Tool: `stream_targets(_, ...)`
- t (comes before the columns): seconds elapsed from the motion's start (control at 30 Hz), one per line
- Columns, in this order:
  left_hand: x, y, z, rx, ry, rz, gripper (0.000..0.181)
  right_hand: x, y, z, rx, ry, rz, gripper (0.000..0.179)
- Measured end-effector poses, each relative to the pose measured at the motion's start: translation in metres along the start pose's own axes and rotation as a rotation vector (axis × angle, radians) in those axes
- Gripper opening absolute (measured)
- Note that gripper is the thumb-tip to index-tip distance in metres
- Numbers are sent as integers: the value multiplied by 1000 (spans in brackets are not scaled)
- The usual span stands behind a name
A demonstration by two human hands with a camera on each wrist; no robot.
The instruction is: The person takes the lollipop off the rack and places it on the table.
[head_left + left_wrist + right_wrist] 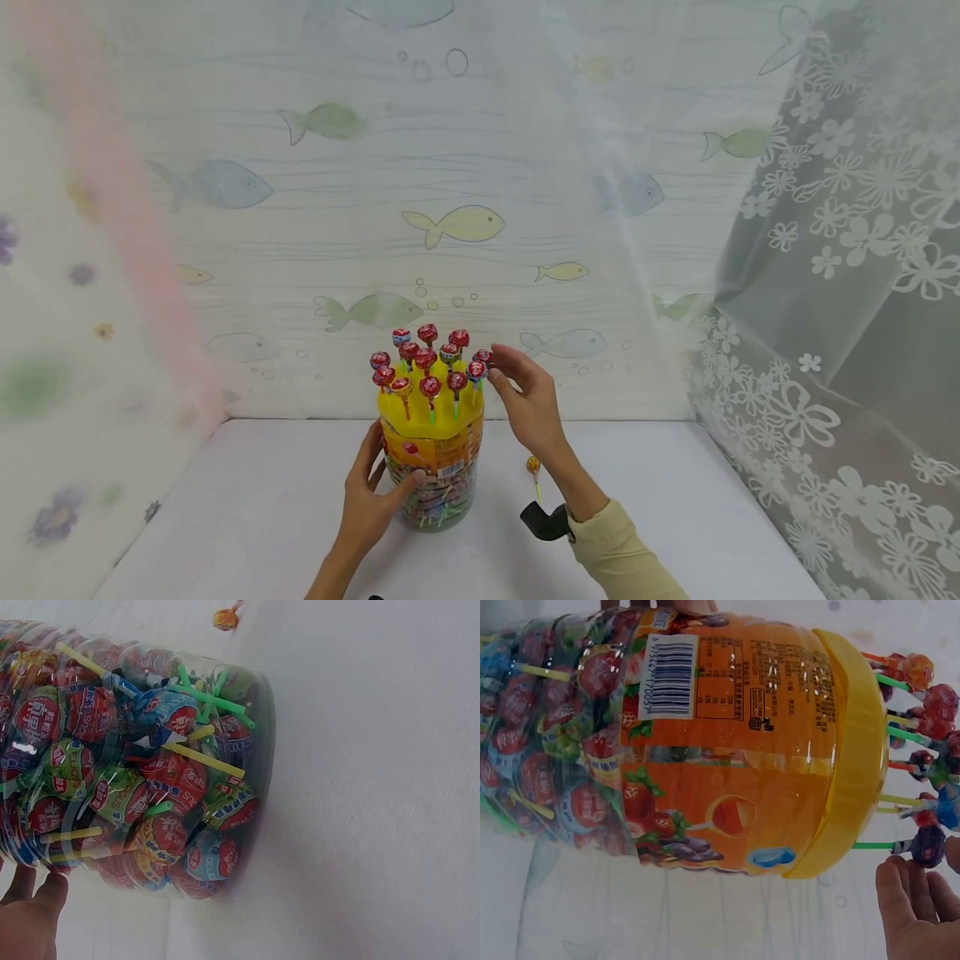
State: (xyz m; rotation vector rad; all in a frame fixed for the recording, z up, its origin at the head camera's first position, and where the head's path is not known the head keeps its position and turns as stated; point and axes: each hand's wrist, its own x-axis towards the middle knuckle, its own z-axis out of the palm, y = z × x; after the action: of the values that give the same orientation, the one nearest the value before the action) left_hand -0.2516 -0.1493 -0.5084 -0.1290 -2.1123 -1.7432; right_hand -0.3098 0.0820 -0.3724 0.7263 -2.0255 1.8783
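A clear plastic jar [262, 735] full of wrapped lollipops stands on the table, with an orange label [735, 787] and a yellow lid [427, 423]. Upright lollipops [430, 387] are stuck by their sticks in the lid. My left hand [369, 504] grips the jar's left side, thumb across the front and fingers round the side. At the lid's right edge, my right hand [531, 408] pinches a purple-wrapped lollipop [928, 846] by its head between thumb and fingers; its green stick meets the lid.
A single orange-wrapped lollipop [533, 464] lies on the white table [637, 500], right of the jar. The wrist camera's black mount [545, 522] sits beside the right wrist. A fish-print curtain [465, 150] hangs behind, with a floral lace curtain [862, 417] at right.
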Motion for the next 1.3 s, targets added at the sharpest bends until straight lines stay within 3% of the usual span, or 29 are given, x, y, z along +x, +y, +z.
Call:
stream_targets(0.6,3,-8,0,-16,0,14,92,13,7,9,28,67,25,28)
stream_targets(0.93,4,-9,1,-22,-6,17,92,17,5,4,126,138,-109,27)
stream_targets(1.3,6,-12,1,-14,-7,13,92,7,13,-5,139,197,-131,32)
